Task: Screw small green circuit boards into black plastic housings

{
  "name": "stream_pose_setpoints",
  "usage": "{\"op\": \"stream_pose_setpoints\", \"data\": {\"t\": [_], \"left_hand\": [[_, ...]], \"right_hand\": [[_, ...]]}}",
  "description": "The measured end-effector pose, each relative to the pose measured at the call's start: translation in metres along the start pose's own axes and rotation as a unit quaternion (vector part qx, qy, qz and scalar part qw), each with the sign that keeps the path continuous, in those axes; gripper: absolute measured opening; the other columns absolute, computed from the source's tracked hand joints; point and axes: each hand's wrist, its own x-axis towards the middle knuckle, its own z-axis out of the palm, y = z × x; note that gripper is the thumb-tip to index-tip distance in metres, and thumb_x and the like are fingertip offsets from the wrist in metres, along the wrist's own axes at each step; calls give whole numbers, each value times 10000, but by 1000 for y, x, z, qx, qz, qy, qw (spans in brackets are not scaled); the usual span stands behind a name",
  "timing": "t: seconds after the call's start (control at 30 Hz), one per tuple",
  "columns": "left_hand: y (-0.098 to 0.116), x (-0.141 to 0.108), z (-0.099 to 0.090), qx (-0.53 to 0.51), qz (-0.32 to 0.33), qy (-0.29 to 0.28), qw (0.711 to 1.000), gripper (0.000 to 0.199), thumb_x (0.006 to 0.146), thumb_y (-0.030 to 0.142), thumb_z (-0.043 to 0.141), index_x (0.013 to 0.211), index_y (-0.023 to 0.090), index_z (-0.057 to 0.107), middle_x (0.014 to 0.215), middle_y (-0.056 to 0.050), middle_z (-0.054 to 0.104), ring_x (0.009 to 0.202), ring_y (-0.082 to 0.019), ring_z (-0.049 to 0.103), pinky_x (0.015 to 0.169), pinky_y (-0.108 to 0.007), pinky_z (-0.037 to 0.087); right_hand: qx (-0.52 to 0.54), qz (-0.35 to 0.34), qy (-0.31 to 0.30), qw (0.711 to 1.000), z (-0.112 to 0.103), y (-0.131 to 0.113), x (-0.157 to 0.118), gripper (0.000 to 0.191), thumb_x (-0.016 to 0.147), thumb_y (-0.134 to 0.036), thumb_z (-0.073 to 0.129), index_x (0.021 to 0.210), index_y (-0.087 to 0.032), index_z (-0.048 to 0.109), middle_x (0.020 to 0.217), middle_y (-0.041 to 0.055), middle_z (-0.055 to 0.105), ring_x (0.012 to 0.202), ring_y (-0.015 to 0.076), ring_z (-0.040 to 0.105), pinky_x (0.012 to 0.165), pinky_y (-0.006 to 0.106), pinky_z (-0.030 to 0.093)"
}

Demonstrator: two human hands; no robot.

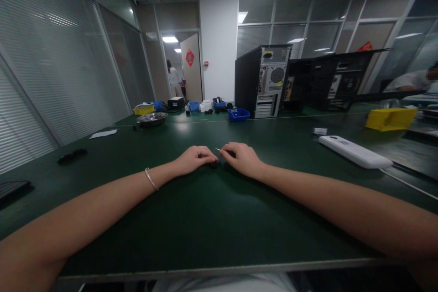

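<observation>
My left hand rests on the green table, its fingers closed on a small black part whose kind I cannot make out. Facing it, close by, is my right hand, pinching a thin pointed metal tool. The tool's bright tip points left, just above the fingertips of my left hand; the rest is hidden by my fingers. A silver bracelet circles my left wrist.
Farther back on the green table are a metal bowl, a blue bin and a black computer tower. To the right lie a white power strip-like device and a yellow bin. A person sits at far right.
</observation>
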Motion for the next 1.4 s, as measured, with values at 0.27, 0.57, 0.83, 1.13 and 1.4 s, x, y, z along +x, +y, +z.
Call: {"op": "stream_pose_setpoints", "data": {"t": [0.27, 0.57, 0.83, 1.13, 1.4], "left_hand": [[6, -1, 5, 112, 65, -16, 991, 278, 931, 286, 409, 1018, 204, 660, 1051, -63, 590, 996, -189, 536, 900, -321, 416], [23, -7, 10, 198, 67, 13, 978, 307, 915, 390, 422, 1058, 190, 606, 1051, -77, 567, 988, -207, 514, 881, -346, 411], [34, -9, 11, 240, 12, 6, 971, 424, 787, 569, 527, 966, 188, 580, 958, -71, 552, 845, -225, 519, 709, -330, 437], [28, -8, 12, 211, 19, 11, 977, 279, 832, 438, 529, 946, 187, 570, 935, -63, 545, 845, -216, 511, 725, -327, 443], [26, -9, 10, 160, 15, 17, 987, 274, 813, 410, 565, 972, 187, 553, 979, -67, 545, 877, -214, 521, 762, -335, 446]], "right_hand": [[-2, -9, 6, 1000, 5, 3, 1, 271, 903, -341, 432, 884, -220, 674, 883, 28, 677, 787, 160, 592, 632, 242, 373], [6, -8, -2, 1000, 2, 2, 1, 280, 908, -347, 427, 884, -218, 674, 871, 29, 671, 776, 156, 585, 627, 238, 373], [4, -3, -2, 1000, 1, 1, 0, 275, 909, -342, 431, 896, -217, 676, 867, 29, 669, 771, 158, 583, 621, 241, 373], [0, 2, -2, 1000, 1, 1, 0, 280, 909, -343, 431, 905, -212, 679, 873, 34, 672, 774, 158, 587, 624, 241, 379], [24, -1, -8, 1000, 1, 3, 1, 245, 893, -336, 461, 931, -215, 671, 924, 36, 675, 806, 167, 592, 646, 246, 404]]}}
